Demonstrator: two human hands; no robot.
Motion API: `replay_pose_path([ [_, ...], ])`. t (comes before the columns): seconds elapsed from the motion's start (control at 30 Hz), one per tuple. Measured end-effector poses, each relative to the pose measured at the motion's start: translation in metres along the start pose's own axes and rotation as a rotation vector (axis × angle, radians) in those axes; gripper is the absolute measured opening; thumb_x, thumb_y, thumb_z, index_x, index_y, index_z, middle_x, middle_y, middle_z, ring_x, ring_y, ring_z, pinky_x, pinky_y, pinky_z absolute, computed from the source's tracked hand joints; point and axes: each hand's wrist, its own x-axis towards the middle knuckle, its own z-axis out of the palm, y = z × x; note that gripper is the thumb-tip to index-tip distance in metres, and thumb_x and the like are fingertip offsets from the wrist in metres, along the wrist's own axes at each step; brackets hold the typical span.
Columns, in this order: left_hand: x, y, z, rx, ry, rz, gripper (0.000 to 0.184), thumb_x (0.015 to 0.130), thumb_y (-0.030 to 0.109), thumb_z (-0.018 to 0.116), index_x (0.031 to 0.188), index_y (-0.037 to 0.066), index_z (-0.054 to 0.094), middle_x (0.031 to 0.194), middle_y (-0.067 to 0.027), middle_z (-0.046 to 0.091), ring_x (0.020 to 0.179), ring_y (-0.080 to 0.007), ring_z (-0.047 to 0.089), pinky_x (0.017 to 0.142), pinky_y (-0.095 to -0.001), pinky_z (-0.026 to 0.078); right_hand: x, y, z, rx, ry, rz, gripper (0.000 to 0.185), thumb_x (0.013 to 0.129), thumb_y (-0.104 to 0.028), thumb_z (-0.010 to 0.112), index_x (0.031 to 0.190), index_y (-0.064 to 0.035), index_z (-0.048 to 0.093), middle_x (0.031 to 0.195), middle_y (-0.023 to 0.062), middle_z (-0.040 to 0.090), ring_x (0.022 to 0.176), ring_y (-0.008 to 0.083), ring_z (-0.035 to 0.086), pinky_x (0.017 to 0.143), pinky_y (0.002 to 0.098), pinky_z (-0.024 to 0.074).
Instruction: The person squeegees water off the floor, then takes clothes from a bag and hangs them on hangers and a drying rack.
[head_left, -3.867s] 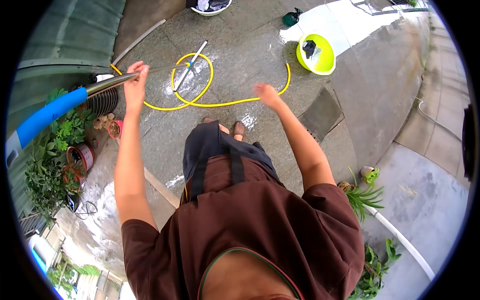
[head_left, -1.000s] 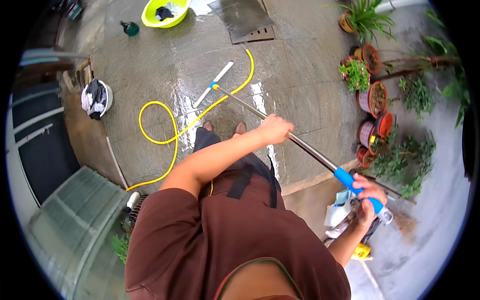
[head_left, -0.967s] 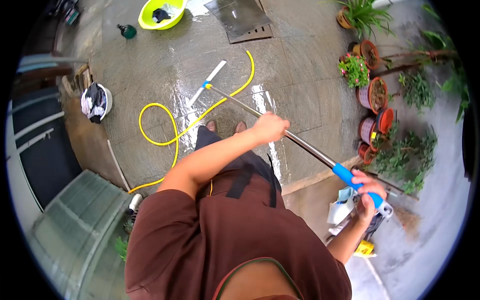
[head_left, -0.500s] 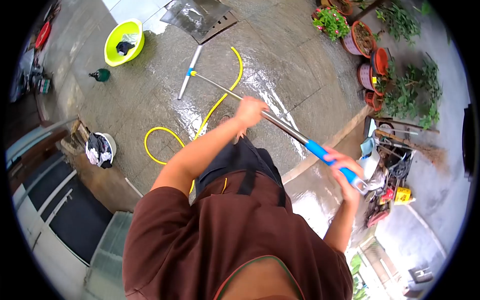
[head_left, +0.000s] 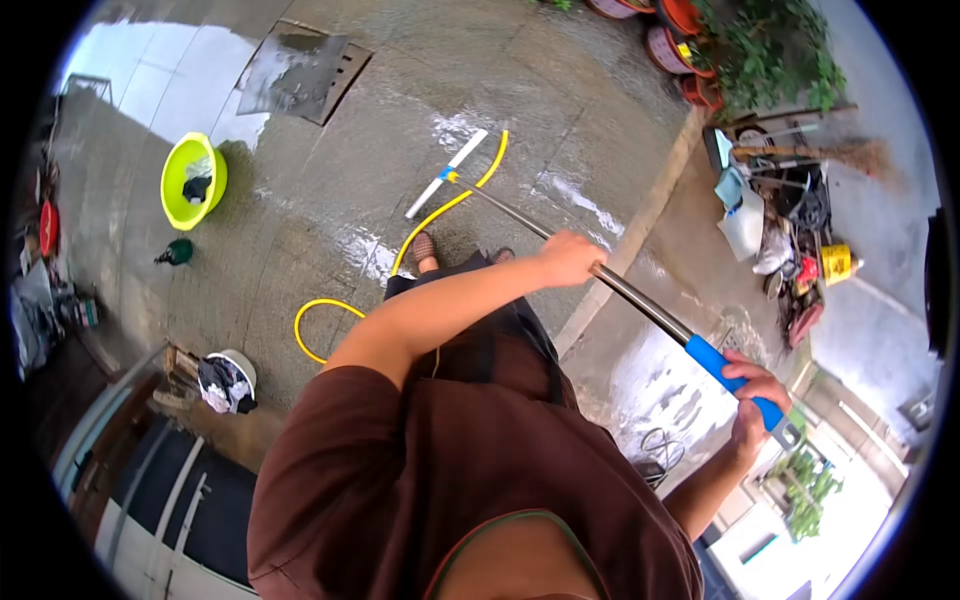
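One squeegee (head_left: 640, 299) has its white blade (head_left: 466, 154) on the wet floor (head_left: 330, 180), just beside one yellow hose (head_left: 456, 202). The left arm (head_left: 450, 325) crosses the body, the left hand (head_left: 572, 258) wrapped round the steel pole (head_left: 655, 311); the right hand (head_left: 755, 390) curls its fingers round the blue handle (head_left: 715, 362). Two basins, lime (head_left: 172, 180) and white (head_left: 247, 367), and one green bottle (head_left: 177, 252) stand left of the hose.

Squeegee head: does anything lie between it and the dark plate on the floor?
Nothing visible lies between the squeegee head and the dark plate, only wet floor. The yellow hose runs on the opposite side, beneath the pole.
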Motion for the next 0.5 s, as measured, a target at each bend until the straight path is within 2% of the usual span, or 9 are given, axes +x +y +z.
replay_pose_path([
  [0.1, 0.005, -0.005, -0.008, 0.128, 0.038, -0.037, 0.018, 0.074, 0.016, 0.063, 0.092, 0.018, 0.067, 0.082, -0.01, 0.069, 0.082, -0.032, 0.065, 0.076, -0.0453, 0.05, -0.006, 0.051, -0.021, 0.12, -0.016, -0.038, 0.026, 0.08, -0.026, 0.068, 0.083, -0.0018, 0.061, 0.091, 0.0225, 0.068, 0.101, 0.0427, 0.062, 0.094, 0.0576, 0.0437],
  [0.17, 0.02, -0.038, -0.006, 0.252, 0.156, -0.08, 0.019, 0.072, 0.013, 0.064, 0.091, 0.018, 0.067, 0.083, -0.0078, 0.068, 0.084, -0.0309, 0.065, 0.077, -0.0438, 0.051, 0.0, 0.095, -0.011, 0.253, -0.056, -0.033, 0.02, 0.081, -0.021, 0.069, 0.087, -0.0029, 0.063, 0.1, 0.0216, 0.067, 0.109, 0.0432, 0.059, 0.096, 0.0571, 0.0419],
  [0.23, 0.035, -0.08, -0.011, 0.385, 0.204, -0.117, 0.016, 0.074, 0.017, 0.066, 0.09, 0.019, 0.067, 0.082, -0.0072, 0.065, 0.088, -0.0303, 0.064, 0.082, -0.0451, 0.048, 0.01, 0.133, 0.014, 0.267, -0.137, -0.014, 0.014, 0.081, -0.01, 0.069, 0.091, -0.0024, 0.063, 0.11, 0.0195, 0.066, 0.117, 0.0405, 0.055, 0.099, 0.0522, 0.0412],
  [0.3, 0.051, -0.103, -0.003, 0.41, 0.239, -0.258, 0.015, 0.073, 0.016, 0.067, 0.087, 0.018, 0.068, 0.081, -0.0045, 0.064, 0.091, -0.0287, 0.062, 0.082, -0.0444, 0.048, 0.013, 0.17, 0.032, 0.234, -0.205, -0.076, 0.014, 0.08, 0.0, 0.068, 0.093, -0.0016, 0.063, 0.115, 0.0171, 0.064, 0.122, 0.036, 0.053, 0.101, 0.046, 0.0414],
  [0.37, 0.074, -0.123, 0.034, 0.466, 0.227, -0.18, 0.014, 0.073, 0.016, 0.068, 0.087, 0.019, 0.068, 0.082, -0.0033, 0.064, 0.093, -0.0271, 0.062, 0.084, -0.0439, 0.047, 0.003, 0.192, 0.029, 0.21, -0.169, -0.089, 0.013, 0.08, 0.003, 0.068, 0.091, -0.0005, 0.062, 0.113, 0.0159, 0.065, 0.121, 0.0335, 0.055, 0.1, 0.0422, 0.043],
  [0.5, 0.145, -0.089, 0.126, 0.405, 0.072, 0.043, 0.014, 0.07, 0.015, 0.07, 0.083, 0.017, 0.067, 0.085, -0.0026, 0.066, 0.091, -0.0265, 0.062, 0.085, -0.0419, 0.046, -0.055, 0.226, -0.063, 0.182, -0.009, 0.053, 0.01, 0.079, 0.005, 0.067, 0.088, -0.0001, 0.062, 0.109, 0.0173, 0.067, 0.117, 0.0346, 0.058, 0.098, 0.0431, 0.0442],
])
